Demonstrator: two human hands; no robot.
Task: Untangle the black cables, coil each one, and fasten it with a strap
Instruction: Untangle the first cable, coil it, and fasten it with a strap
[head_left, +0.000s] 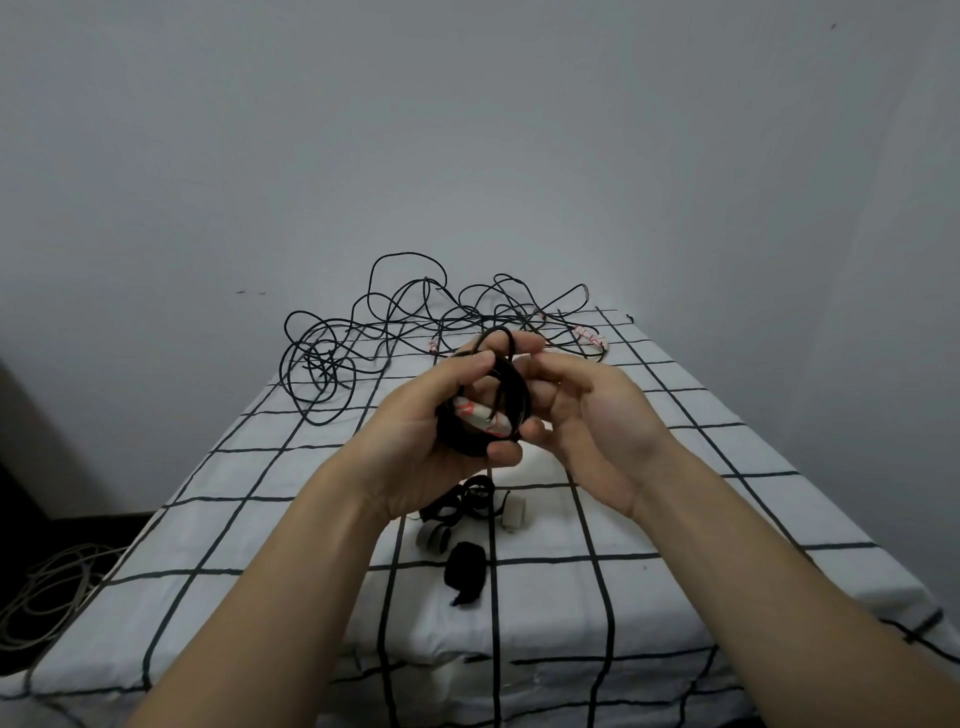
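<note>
Coiling stage: 1 cable coil (511, 395) is held above the checked table (675, 519). The left hand (431, 431) is curled round its lower turns, and the right hand (587, 410) pinches the upper loops between thumb and fingers. No strap visible on it. Loose straps (467, 519) lie below the hands. The black tangle (395, 322) sits at the far end, so I judge most of the work is left.

Left hand (410, 441): bare, with faint creases where it meets the wrist.
Right hand (592, 415): bare, with a lined palm.
Fingers (462, 371): bare and slender.
Left forearm (291, 571): uncovered along its whole visible length, with a slight sheen.
Right forearm (779, 561): uncovered down to the frame's lower edge.
</note>
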